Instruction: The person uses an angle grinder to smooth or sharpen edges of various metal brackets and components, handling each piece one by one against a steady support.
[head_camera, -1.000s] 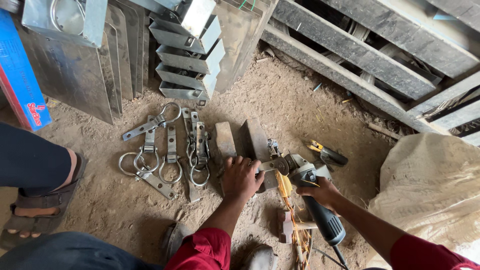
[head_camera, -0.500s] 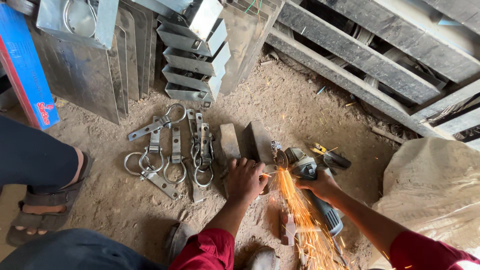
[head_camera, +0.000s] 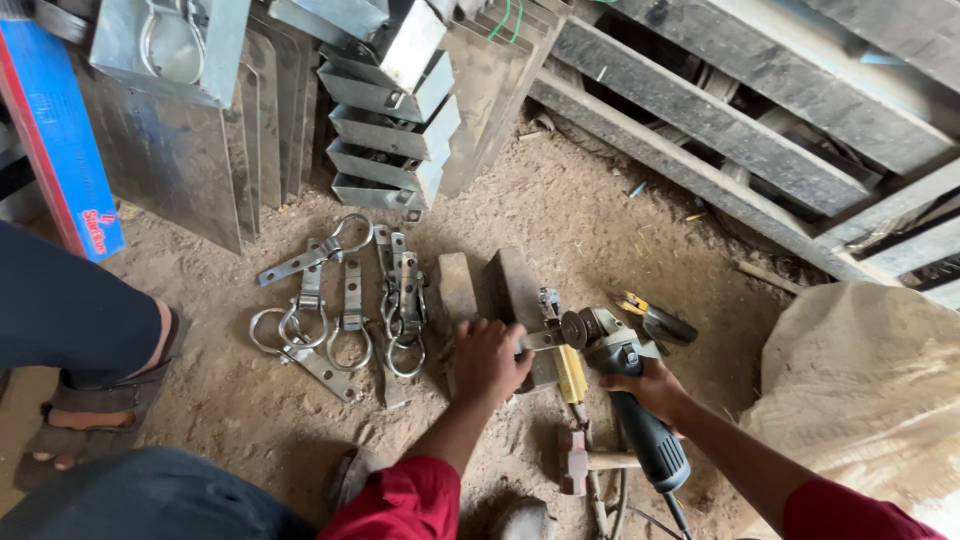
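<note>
Here the left hand pins a small flat grey metal strip on a block on the dirt floor, while the right hand grips the grey-and-black angle grinder by its body, disc at the strip. The strip looks stiff, light, sharp-edged; best held far from the disc. Ringed steel hasps, a hammer and yellow-handled pliers crowd close.

Flat metal strip on block, grey angle grinder tilted beside it.
</note>
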